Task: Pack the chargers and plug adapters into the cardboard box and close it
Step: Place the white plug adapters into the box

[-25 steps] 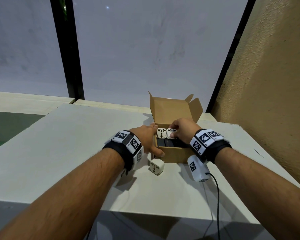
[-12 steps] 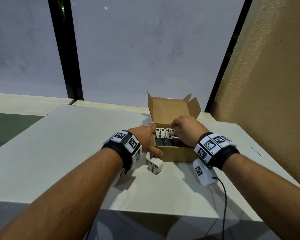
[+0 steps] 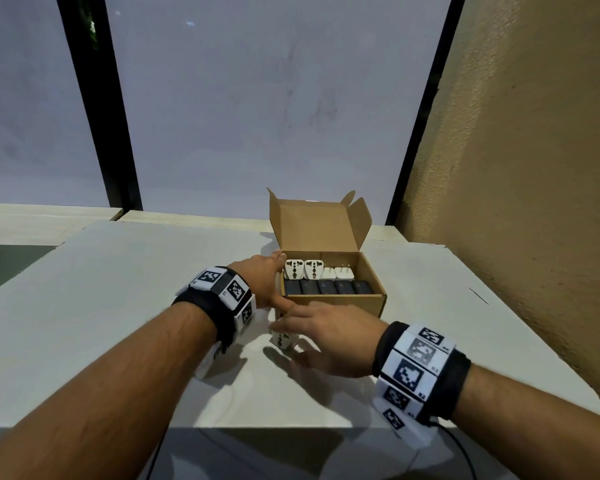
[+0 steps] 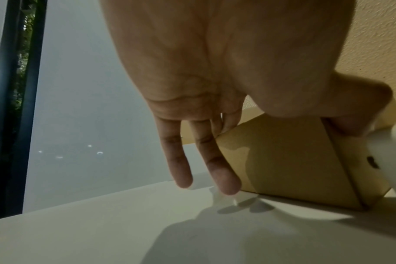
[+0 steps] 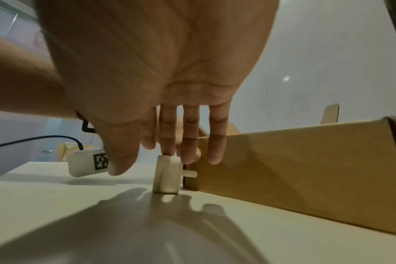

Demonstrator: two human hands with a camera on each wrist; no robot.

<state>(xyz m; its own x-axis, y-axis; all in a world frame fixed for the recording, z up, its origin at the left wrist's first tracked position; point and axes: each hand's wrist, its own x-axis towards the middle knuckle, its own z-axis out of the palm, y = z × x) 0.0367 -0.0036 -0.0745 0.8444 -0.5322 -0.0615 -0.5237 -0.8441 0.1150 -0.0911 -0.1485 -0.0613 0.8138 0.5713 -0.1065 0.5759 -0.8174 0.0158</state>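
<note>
The cardboard box (image 3: pixel 336 301) stands open with its lid up. Inside are two white plug adapters (image 3: pixel 303 269), two white chargers (image 3: pixel 336 273) and a row of black chargers (image 3: pixel 326 287). My left hand (image 3: pixel 267 282) holds the box's left front corner, thumb on the front wall and fingers along the side (image 4: pixel 215 135). One loose white plug adapter (image 3: pixel 283 339) sits on the table just in front of that corner. My right hand (image 3: pixel 303 332) hovers flat over it with fingers straight, and a fingertip (image 5: pixel 167 151) touches the top of the adapter (image 5: pixel 166 174).
The white table (image 3: pixel 118 306) ends in a front edge close to me. A rough tan wall (image 3: pixel 516 202) rises on the right and frosted window panes stand behind the box. A black cable (image 3: pixel 461 448) hangs from my right wrist band.
My right hand has left the box's inside and come back toward me and leftward, down onto the loose adapter. My left hand has stayed on the box.
</note>
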